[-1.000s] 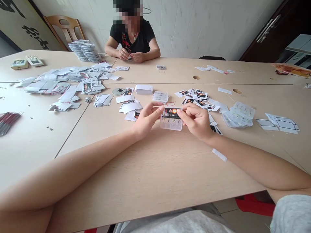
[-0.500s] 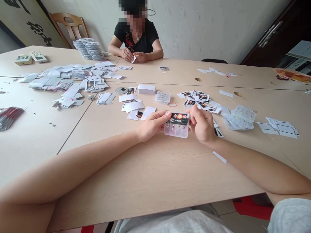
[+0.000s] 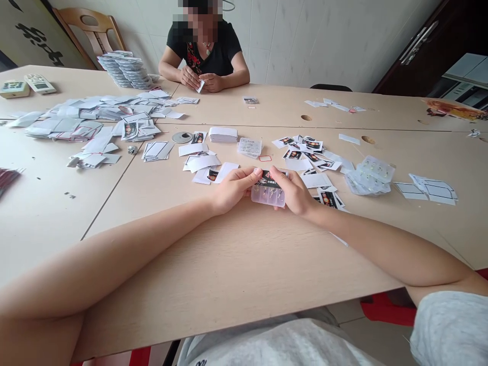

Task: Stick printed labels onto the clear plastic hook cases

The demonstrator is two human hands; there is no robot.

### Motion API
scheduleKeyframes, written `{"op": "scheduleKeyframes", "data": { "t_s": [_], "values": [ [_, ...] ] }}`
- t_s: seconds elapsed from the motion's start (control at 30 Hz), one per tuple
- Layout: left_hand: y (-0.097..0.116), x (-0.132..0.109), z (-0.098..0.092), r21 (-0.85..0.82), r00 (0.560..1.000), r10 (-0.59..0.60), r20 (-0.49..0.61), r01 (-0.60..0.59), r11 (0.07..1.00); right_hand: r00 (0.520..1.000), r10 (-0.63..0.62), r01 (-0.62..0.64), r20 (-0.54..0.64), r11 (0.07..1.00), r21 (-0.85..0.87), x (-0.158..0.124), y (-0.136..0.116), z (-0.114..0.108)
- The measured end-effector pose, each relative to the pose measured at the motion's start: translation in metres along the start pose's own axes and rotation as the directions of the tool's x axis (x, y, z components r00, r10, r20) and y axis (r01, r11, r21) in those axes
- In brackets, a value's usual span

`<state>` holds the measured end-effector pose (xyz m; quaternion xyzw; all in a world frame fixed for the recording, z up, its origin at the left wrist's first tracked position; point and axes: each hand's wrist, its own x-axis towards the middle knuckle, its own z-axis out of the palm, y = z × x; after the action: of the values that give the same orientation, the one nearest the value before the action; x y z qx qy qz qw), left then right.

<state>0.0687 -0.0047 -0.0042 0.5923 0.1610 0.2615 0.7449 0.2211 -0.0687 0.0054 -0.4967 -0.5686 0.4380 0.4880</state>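
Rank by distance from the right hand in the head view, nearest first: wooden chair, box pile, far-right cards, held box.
1. Held box: touching the right hand.
2. Box pile: to its right.
3. Far-right cards: beyond the pile.
4. Wooden chair: far left background.

A single head-worn camera supplies the view, facing forward and down across the counter (image 3: 213, 269) from above its near edge. The left grip (image 3: 234, 190) and right grip (image 3: 295, 193) register near mid-frame, at close range, with the forearms (image 3: 141, 249) nearer still, entering from either side. The co-worker (image 3: 213, 58) and wall (image 3: 290, 40) stand farther off, toward the top.
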Motion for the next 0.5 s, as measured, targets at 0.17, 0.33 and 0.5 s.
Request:
{"op": "scheduleKeyframes", "data": {
  "t_s": [0.17,0.33,0.5],
  "values": [
    [-0.001,0.000,-0.003,0.002,0.999,-0.016,0.035,0.016,1.000,1.000,0.019,-0.019,-0.005,0.999,-0.046,-0.006,0.002,-0.002],
    [-0.001,0.001,-0.004,-0.021,0.999,0.014,0.044,-0.013,1.000,1.000,0.005,-0.003,0.018,0.997,-0.078,-0.009,0.003,-0.003],
    [-0.002,0.004,-0.005,-0.053,0.998,0.041,0.053,-0.038,0.998,1.000,0.009,-0.012,-0.023,0.992,-0.128,-0.012,0.003,0.001]
  ]
}}
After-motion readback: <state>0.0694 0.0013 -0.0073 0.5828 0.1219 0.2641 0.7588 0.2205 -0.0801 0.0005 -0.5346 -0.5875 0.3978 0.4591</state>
